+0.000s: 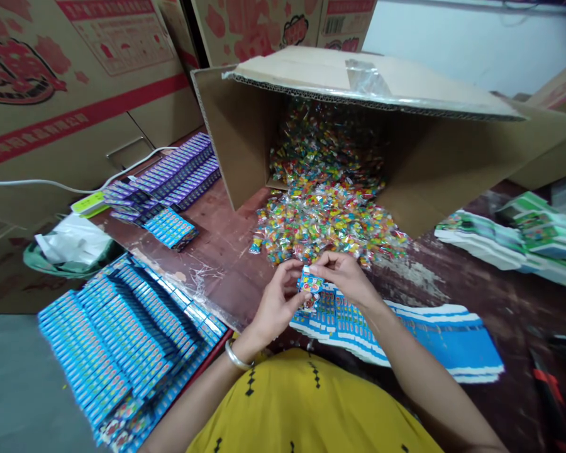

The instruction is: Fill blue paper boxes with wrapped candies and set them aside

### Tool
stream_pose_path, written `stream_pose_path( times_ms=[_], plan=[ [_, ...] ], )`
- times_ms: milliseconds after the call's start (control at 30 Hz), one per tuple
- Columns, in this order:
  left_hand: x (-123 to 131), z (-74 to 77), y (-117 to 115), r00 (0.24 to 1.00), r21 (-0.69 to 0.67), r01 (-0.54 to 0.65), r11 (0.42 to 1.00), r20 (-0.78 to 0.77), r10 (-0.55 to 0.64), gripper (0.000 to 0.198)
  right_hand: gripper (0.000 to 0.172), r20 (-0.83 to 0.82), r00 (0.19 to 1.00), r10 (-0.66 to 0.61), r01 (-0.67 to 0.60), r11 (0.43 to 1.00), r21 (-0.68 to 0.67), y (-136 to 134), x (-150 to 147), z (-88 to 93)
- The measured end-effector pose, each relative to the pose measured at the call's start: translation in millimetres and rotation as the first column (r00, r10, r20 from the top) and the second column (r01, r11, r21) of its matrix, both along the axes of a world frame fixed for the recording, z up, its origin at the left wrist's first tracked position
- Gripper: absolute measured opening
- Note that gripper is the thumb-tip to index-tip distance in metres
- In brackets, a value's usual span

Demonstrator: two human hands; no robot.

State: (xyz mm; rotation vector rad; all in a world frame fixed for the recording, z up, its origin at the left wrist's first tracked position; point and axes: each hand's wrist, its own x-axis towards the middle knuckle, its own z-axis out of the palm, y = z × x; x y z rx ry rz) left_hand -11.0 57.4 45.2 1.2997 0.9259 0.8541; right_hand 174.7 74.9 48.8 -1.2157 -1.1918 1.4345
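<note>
Both my hands meet over the table's near edge and pinch one small blue box (310,280) with a colourful print. My left hand (278,302), a silver bangle on its wrist, grips the box from the left and below. My right hand (343,277) holds its top right corner. Just under them lies a fanned stack of flat blue box blanks (434,336). Beyond the hands spreads a heap of small colourful wrapped packets (325,220), spilling out of a big cardboard carton (434,157) lying on its side.
Rows of filled blue boxes (122,340) stand at the left, purple boxes (179,170) further back. Green flat blanks (523,239) lie at the right. A green bag with white plastic (70,248), a white cable (51,184) and printed cartons (66,82) line the left side.
</note>
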Motion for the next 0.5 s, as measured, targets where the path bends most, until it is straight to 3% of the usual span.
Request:
stream_pose_path(
  times_ms=[133, 267, 367, 400, 500],
  plan=[
    [-2.7, 2.5, 2.0, 0.999, -0.009, 0.046, 0.999, 0.012, -0.046, 0.055, 0.022, 0.035, 0.999, 0.002, -0.002, 1.0, 0.019, 1.1, -2.0, -0.2],
    [-5.0, 3.1, 4.1, 0.998, -0.014, 0.053, 0.999, 0.044, -0.052, 0.044, 0.025, 0.218, 0.972, -0.085, 0.046, 0.983, 0.178, -5.6, -6.5, 0.2],
    [-7.3, 1.3, 7.5, 0.996, -0.039, 0.011, 0.999, 0.085, -0.007, 0.036, 0.019, 0.309, 0.949, -0.058, -0.025, 0.965, 0.261, -16.1, -8.3, 0.9],
    [-8.1, 0.6, 9.2, 0.995, -0.047, -0.011, 0.999, 0.1, 0.016, 0.035, 0.026, 0.351, 0.936, -0.016, -0.083, 0.961, 0.265, -19.8, -8.7, 1.2],
    [-9.2, -1.4, 13.6, 0.988, -0.076, -0.068, 0.995, 0.136, 0.078, 0.037, 0.089, 0.542, 0.838, 0.057, -0.255, 0.92, 0.297, -27.3, -10.5, 1.7]
  ],
)
